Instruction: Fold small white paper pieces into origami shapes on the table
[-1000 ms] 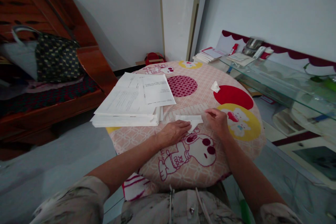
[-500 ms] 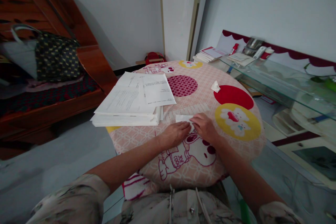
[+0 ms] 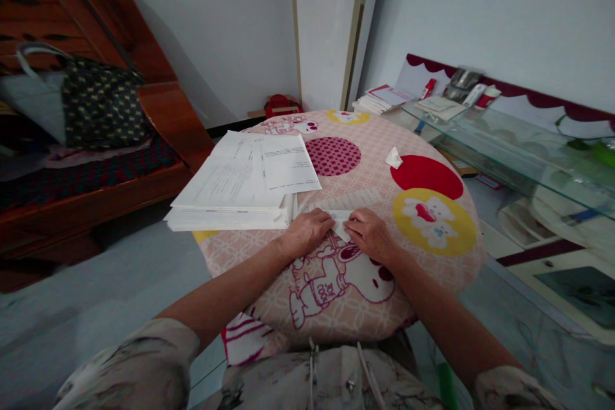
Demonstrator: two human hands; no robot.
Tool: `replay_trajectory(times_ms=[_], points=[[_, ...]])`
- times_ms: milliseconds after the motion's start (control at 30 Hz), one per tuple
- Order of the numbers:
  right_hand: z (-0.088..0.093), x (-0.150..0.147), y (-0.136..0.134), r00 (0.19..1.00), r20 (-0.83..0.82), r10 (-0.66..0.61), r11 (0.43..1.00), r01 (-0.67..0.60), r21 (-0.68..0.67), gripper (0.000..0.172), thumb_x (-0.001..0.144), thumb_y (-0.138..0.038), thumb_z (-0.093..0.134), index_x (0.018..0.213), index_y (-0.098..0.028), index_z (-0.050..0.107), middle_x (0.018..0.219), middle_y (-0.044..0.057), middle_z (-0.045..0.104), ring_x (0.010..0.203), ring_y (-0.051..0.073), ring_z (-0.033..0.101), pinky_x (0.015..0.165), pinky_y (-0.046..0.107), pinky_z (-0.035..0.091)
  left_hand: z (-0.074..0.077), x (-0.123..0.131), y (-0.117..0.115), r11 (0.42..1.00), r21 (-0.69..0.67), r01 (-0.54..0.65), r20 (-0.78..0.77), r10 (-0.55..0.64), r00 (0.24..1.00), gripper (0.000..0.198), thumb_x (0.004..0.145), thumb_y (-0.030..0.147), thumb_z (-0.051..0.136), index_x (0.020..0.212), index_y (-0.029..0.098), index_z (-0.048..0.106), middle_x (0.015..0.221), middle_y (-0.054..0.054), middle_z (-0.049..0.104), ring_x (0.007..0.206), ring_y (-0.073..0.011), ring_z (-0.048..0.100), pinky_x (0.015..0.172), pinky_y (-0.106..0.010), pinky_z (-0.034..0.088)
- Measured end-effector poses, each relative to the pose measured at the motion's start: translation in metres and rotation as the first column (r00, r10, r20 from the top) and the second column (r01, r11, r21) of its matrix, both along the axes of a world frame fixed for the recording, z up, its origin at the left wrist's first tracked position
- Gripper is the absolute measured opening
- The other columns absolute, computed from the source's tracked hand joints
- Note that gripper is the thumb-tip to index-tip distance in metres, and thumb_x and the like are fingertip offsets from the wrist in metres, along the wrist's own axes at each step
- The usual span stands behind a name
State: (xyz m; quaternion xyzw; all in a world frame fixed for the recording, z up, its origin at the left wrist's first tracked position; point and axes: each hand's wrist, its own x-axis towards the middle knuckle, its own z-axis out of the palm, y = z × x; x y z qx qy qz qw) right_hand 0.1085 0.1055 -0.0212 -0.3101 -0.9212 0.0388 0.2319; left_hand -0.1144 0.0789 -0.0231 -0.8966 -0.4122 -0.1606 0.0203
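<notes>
A small folded piece of white paper (image 3: pixel 341 229) lies on the patterned tablecloth close to my body, with one pointed end toward me. My left hand (image 3: pixel 310 230) has its fingers closed at the paper's left side. At its right side my right hand (image 3: pixel 369 235) pinches the edge, thumb and fingers together. The fingers of both hands cover parts of the paper. Beyond it and to the right, a small folded white paper piece (image 3: pixel 394 158) stands by the red circle of the cloth.
A thick stack of printed sheets (image 3: pixel 230 186) sits on the left of the round table (image 3: pixel 432 282). To the right is a glass shelf (image 3: pixel 509 147) holding papers and small items. A wooden bench (image 3: pixel 168 115) with a dark patterned bag (image 3: pixel 103 102) stands at left.
My left hand has shifted left, away from my right hand, to the paper's left side. More of the paper's middle and its pointed lower end now shows.
</notes>
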Motion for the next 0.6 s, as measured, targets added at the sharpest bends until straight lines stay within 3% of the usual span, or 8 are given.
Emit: replay_trajectory(times_ms=[367, 600], points=[[0.002, 0.008, 0.002, 1.000, -0.015, -0.013, 0.999, 0.012, -0.046, 0.016, 0.092, -0.016, 0.057, 0.082, -0.018, 0.069, 0.089, 0.009, 0.062, 0.089, 0.023, 0.054, 0.080, 0.036, 0.044, -0.001, 0.000, 0.002, 0.998, 0.039, -0.052, -0.040, 0.053, 0.998, 0.019, 0.092, 0.016, 0.055, 0.078, 0.014, 0.067, 0.079, -0.007, 0.062, 0.081, -0.0194, 0.056, 0.062, -0.028, 0.043], [0.006, 0.010, 0.001, 0.979, 0.200, -0.040, 0.996, 0.024, 0.081, 0.022, 0.094, -0.011, 0.048, 0.085, -0.014, 0.067, 0.086, 0.012, 0.062, 0.085, 0.024, 0.051, 0.077, 0.035, 0.041, -0.001, 0.000, 0.001, 0.998, 0.030, -0.054, -0.022, 0.055, 0.998, 0.018, 0.091, 0.014, 0.054, 0.078, 0.014, 0.066, 0.080, -0.008, 0.061, 0.080, -0.0189, 0.055, 0.061, -0.028, 0.043]])
